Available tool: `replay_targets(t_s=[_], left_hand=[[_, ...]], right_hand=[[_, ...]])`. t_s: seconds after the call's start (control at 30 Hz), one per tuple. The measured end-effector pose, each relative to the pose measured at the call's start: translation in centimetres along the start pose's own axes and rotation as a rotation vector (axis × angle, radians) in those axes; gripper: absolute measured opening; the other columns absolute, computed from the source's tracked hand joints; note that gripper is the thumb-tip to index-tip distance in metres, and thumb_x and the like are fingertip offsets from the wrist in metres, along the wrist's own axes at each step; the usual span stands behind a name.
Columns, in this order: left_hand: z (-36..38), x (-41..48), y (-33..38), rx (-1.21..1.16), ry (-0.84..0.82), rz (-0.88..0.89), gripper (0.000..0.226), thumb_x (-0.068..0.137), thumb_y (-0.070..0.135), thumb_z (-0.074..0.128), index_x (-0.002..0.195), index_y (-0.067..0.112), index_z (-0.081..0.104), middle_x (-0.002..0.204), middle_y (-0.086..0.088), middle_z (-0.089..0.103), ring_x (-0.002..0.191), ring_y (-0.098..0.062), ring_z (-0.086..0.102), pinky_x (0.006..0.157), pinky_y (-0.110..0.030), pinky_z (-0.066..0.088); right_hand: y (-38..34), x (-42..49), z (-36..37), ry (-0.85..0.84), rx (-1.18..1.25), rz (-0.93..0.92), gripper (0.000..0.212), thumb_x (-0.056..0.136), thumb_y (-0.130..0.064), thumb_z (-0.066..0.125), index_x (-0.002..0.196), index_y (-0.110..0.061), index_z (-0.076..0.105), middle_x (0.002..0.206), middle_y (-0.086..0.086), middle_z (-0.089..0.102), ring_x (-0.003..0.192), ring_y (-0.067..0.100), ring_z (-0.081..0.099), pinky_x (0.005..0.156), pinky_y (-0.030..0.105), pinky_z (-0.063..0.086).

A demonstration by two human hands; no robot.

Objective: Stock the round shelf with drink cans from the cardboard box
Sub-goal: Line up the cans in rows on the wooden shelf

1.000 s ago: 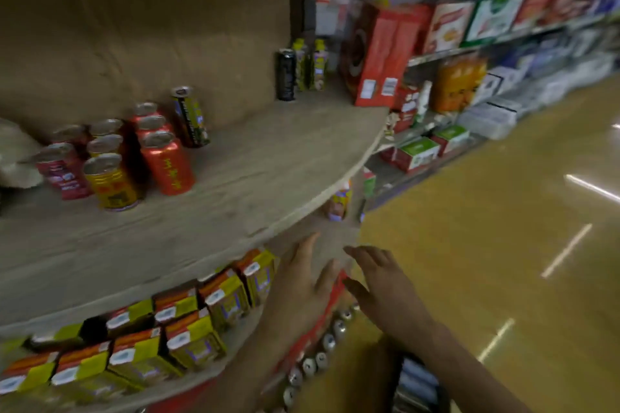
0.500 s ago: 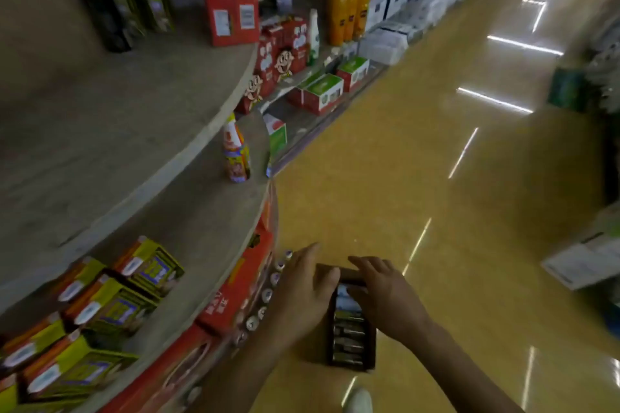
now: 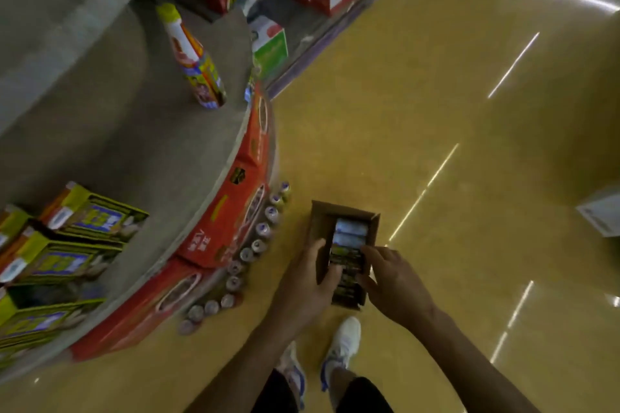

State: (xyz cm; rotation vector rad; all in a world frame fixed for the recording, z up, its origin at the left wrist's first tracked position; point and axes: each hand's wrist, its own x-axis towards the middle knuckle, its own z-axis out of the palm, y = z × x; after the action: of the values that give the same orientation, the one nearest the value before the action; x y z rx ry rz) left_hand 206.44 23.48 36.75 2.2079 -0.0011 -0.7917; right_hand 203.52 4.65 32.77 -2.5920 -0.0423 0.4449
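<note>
I see the yellow floor (image 3: 419, 117) fill most of my view. The round shelf (image 3: 151, 151) curves in from the left, with yellow cartons (image 3: 94, 214) on its tier. The cardboard box (image 3: 322, 214) sits open on the floor just beside the shelf's base, drink cans (image 3: 349, 235) lying inside it. My left hand (image 3: 308, 285) spans the box's left wall, fingers loosely extended and thumb on the cans. My right hand (image 3: 396, 282) bends its fingers onto the cans; I cannot tell whether they hold one. A single bottle (image 3: 194, 57) stands on the shelf.
</note>
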Motion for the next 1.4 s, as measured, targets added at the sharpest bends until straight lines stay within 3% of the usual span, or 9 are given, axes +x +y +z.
replay_targets(t_s=[0.13,0.43,0.53,0.67,0.9,1.07,1.23,1.4], left_hand=[[2.3,2.7,-3.3,-0.01,-0.072,-0.069,0.063,0.102,0.049,0.048,0.157,0.03,0.022,0.16,0.007,0.033,0.143,-0.012,0.036,0.105,-0.025,0.037],[10.4,14.1,-15.2,0.007,-0.197,-0.081,0.061,0.104,0.042,0.048,0.157,0.032,0.021,0.16,0.007,0.032,0.142,-0.012,0.036,0.096,-0.018,0.032],[13.8,18.6,-20.5,0.055,-0.233,-0.1,0.063,0.103,0.043,0.049,0.158,0.03,0.019,0.161,0.004,0.031,0.144,-0.013,0.034,0.104,-0.024,0.035],[17.8,23.9,-26.9,0.116,-0.316,-0.111,0.069,0.103,0.044,0.05,0.16,0.026,0.016,0.163,0.0,0.028,0.147,-0.016,0.032,0.114,-0.034,0.035],[23.3,31.5,-34.8,0.246,-0.427,-0.1,0.074,0.102,0.044,0.051,0.161,0.015,0.015,0.165,-0.003,0.024,0.149,-0.019,0.029,0.117,-0.031,0.029],[26.4,35.0,-37.7,0.353,-0.526,-0.153,0.058,0.098,0.046,0.058,0.143,0.013,0.042,0.143,-0.007,0.048,0.128,-0.023,0.05,0.103,-0.037,0.045],[28.6,36.4,-39.5,0.5,-0.513,-0.103,0.046,0.097,0.041,0.061,0.133,0.015,0.049,0.135,-0.006,0.049,0.125,-0.025,0.049,0.094,-0.034,0.041],[29.7,36.4,-41.9,0.45,-0.543,-0.237,0.039,0.096,0.045,0.063,0.123,0.018,0.056,0.127,-0.004,0.056,0.111,-0.02,0.055,0.084,-0.031,0.043]], right_hand=[[2.2,1.5,3.5,-0.047,0.026,0.062,0.052,0.094,-0.024,0.063,0.143,-0.012,0.05,0.13,0.01,0.061,0.109,0.032,0.059,0.083,0.041,0.051],[9.9,8.8,19.3,-0.175,0.046,0.145,0.055,0.098,-0.032,0.057,0.149,-0.016,0.042,0.139,0.008,0.054,0.118,0.03,0.053,0.091,0.037,0.047],[13.0,11.8,25.2,-0.21,0.02,0.154,0.057,0.098,-0.034,0.057,0.15,-0.018,0.039,0.141,0.006,0.052,0.125,0.027,0.05,0.098,0.035,0.044],[17.0,15.5,32.2,-0.321,-0.034,0.162,0.056,0.1,-0.033,0.054,0.151,-0.02,0.035,0.147,0.006,0.046,0.13,0.026,0.045,0.102,0.037,0.044],[22.9,19.6,41.9,-0.539,-0.196,0.069,0.063,0.099,-0.03,0.056,0.155,-0.021,0.029,0.154,0.008,0.038,0.14,0.027,0.039,0.112,0.039,0.041],[25.7,21.5,46.1,-0.732,-0.302,-0.019,0.072,0.093,-0.029,0.066,0.155,-0.024,0.029,0.15,0.009,0.042,0.135,0.03,0.044,0.105,0.042,0.047],[27.5,22.2,47.2,-0.747,-0.275,-0.047,0.066,0.093,-0.023,0.064,0.152,-0.021,0.034,0.145,0.009,0.044,0.132,0.029,0.048,0.105,0.04,0.046],[28.8,21.6,47.1,-0.691,-0.27,-0.038,0.068,0.097,-0.027,0.059,0.157,-0.022,0.026,0.147,0.008,0.047,0.132,0.026,0.05,0.108,0.037,0.044]])
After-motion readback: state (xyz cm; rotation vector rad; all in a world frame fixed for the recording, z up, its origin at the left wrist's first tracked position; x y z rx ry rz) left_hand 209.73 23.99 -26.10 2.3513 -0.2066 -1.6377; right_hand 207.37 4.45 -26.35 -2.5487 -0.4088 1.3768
